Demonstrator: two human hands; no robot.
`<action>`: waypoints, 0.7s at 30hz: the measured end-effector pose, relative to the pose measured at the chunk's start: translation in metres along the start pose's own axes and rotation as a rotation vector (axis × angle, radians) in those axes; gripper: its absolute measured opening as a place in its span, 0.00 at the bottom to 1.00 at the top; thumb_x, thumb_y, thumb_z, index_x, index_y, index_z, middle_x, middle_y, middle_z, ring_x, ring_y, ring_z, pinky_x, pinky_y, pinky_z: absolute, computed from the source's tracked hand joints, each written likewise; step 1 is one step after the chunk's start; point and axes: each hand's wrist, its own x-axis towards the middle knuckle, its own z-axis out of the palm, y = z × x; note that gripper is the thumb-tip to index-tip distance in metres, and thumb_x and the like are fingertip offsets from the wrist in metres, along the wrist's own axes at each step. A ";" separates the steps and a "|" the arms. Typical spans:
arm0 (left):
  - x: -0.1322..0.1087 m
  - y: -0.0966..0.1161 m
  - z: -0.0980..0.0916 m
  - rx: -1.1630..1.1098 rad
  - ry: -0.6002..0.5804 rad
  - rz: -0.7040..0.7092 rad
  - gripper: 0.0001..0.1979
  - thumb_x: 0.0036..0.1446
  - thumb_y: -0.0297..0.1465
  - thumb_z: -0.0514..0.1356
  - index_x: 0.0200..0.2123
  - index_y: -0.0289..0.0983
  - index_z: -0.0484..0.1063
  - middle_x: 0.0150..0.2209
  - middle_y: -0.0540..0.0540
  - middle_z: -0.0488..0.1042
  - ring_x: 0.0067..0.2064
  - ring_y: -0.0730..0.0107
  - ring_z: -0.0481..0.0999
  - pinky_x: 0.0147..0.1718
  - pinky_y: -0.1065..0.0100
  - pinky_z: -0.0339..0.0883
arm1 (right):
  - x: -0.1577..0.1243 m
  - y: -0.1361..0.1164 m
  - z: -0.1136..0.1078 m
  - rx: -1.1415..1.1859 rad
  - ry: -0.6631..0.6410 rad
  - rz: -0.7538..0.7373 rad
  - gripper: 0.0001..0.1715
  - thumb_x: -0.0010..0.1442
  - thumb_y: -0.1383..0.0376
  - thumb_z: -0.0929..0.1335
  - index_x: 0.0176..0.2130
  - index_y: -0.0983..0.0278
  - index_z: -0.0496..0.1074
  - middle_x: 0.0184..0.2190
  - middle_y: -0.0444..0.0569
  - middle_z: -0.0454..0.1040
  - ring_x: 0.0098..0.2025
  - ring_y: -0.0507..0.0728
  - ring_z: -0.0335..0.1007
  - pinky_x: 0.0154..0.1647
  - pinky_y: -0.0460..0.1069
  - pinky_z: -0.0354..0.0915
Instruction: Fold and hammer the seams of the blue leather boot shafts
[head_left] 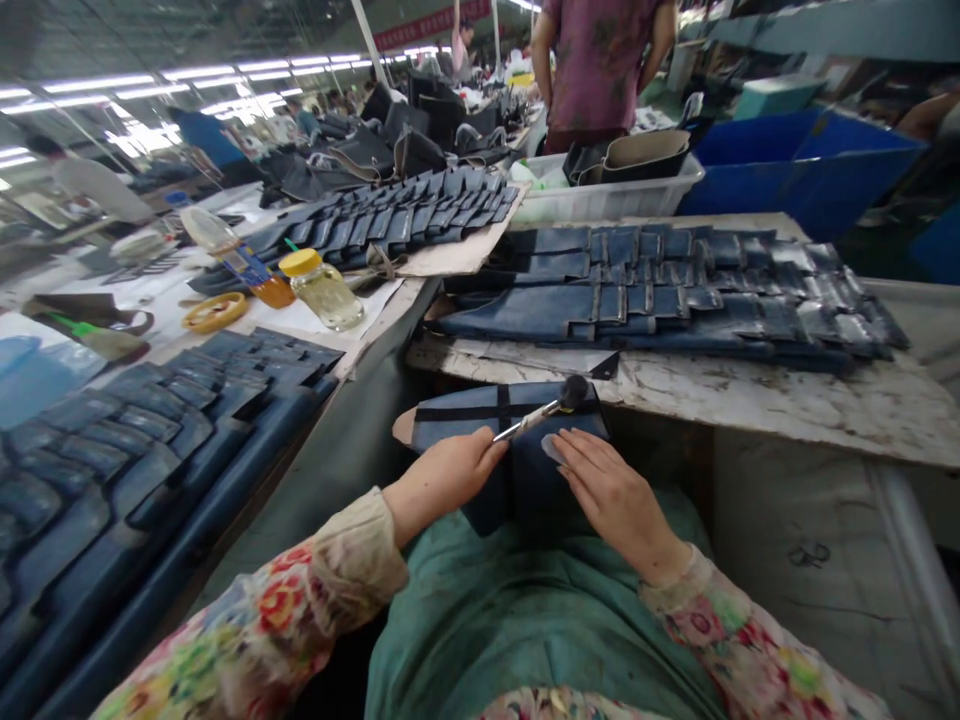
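Note:
A dark blue leather-like piece (459, 403) with black strips crossing it lies over my lap, its tan tip pointing left. My left hand (454, 475) is closed on a thin metal rod tool (529, 418), with light wrapping along its shaft and a rounded dark head at the far end. That tool slants up to the right across the blue piece. My right hand (616, 492) is at the right side of the piece, palm down, fingers together. A small whitish flat piece (553, 448) is pinched at its fingertips; its exact kind is unclear.
Overlapping blue pieces (652, 290) are stacked on the right bench (847, 415), with more (112, 460) at left. A yellow-lidded jar (326, 290), a bottle (236, 255) and a tape roll (215, 313) stand left. Behind are a blue bin (795, 165) and a person (600, 65).

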 end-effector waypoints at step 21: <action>-0.055 -0.065 0.000 0.046 0.094 -0.291 0.16 0.62 0.43 0.43 0.33 0.42 0.62 0.31 0.49 0.72 0.33 0.65 0.74 0.31 0.70 0.59 | 0.012 0.004 -0.007 0.348 -0.052 0.203 0.25 0.60 0.61 0.65 0.56 0.63 0.63 0.48 0.53 0.71 0.50 0.58 0.66 0.53 0.56 0.65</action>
